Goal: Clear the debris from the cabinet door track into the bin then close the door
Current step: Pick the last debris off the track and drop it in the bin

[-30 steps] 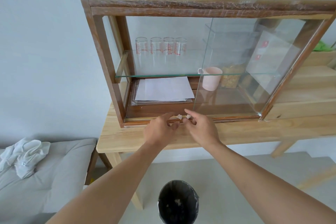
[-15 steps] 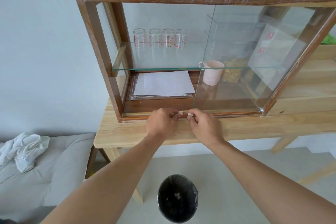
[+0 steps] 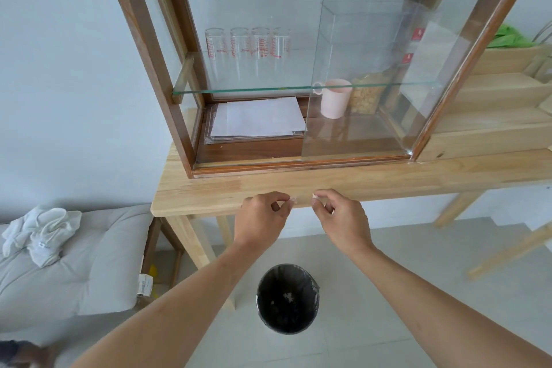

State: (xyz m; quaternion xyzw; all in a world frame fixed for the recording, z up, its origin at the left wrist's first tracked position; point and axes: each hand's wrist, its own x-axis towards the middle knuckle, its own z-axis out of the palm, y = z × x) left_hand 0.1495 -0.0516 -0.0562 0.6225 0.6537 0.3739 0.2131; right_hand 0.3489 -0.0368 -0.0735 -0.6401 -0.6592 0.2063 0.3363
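Left hand (image 3: pixel 263 219): thumb and forefinger pinched together on a small pale scrap of debris (image 3: pixel 294 200), remaining fingers curled in. Right hand (image 3: pixel 343 219): likewise pinched at the fingertips on a second pale scrap (image 3: pixel 314 196). The two hands sit just beside each other, apart, the scraps facing one another across the gap. Both hands hover in front of the near edge of the wooden table (image 3: pixel 209 194), clear of the cabinet.

At 6 o'clock from the hands, on the floor below, stands the bin (image 3: pixel 288 299), round, lined with a black bag, with a few pale fragments visible inside.

At 12 o'clock from the hands, the cabinet (image 3: pixel 143 48) stands on the table. Its door track (image 3: pixel 254 166) runs along the bottom front rail; no debris can be made out on it at this resolution. The glass sliding door (image 3: pixel 358 134) is at the right half, leaving the left half open.

Inside, at 11 o'clock: a stack of white papers (image 3: pixel 257 118) on the cabinet floor, and four marked glasses (image 3: pixel 248 51) on the glass shelf (image 3: pixel 239 89) above. At 1 o'clock, behind the door: a pink mug (image 3: pixel 336 98).

At 9 o'clock from the hands: a grey cushion (image 3: pixel 89 263) with a crumpled white cloth (image 3: pixel 41 233) resting on it.
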